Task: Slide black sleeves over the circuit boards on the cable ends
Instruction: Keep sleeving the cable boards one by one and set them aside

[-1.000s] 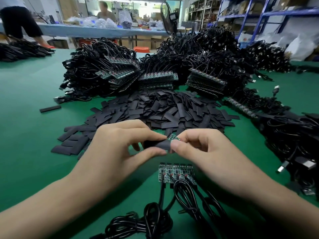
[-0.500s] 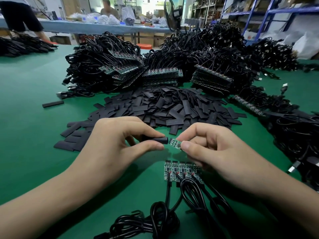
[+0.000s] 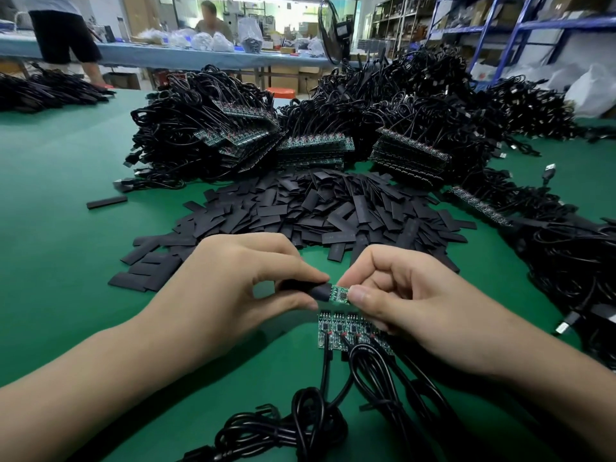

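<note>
Head view. Green mat table [image 3: 60, 228], wide.

- Left hand [image 3: 240, 285]: thumb and forefinger curled, pinching a black sleeve [image 3: 316, 290] near its right end. Other fingers tucked under.
- Right hand [image 3: 416, 295]: thumb and forefinger pinching a small green circuit board [image 3: 340, 292] by its right end. Remaining fingers curled below.
- The sleeve's open mouth meets the board's left end, both held above the mat, between the two hands. Cannot tell whether the board is inside yet.
- Directly under the hands: row of circuit boards [image 3: 346, 328] lying flat side by side, the rightmost partly hidden under the right hand. Black leads run from them toward the camera into a coiled cable bundle [image 3: 300, 425].
- Beyond the hands: loose pile of sleeves [image 3: 333, 208], flat black strips. Faint pale print on a few, too small to read.
- One stray sleeve [image 3: 106, 202] lies apart to the left.
- Behind the pile: cable heaps [image 3: 200, 128] with stacked boards [image 3: 313, 146] facing the camera. More cable down the right edge, a USB plug [image 3: 550, 170] sticking up.
- Background: fan [image 3: 330, 35], blue shelving [image 3: 500, 28], long blue bench [image 3: 166, 56] with bags. One person seated [image 3: 213, 21] behind it, another standing [image 3: 63, 31] at far left.
- No brand or label legible anywhere.
</note>
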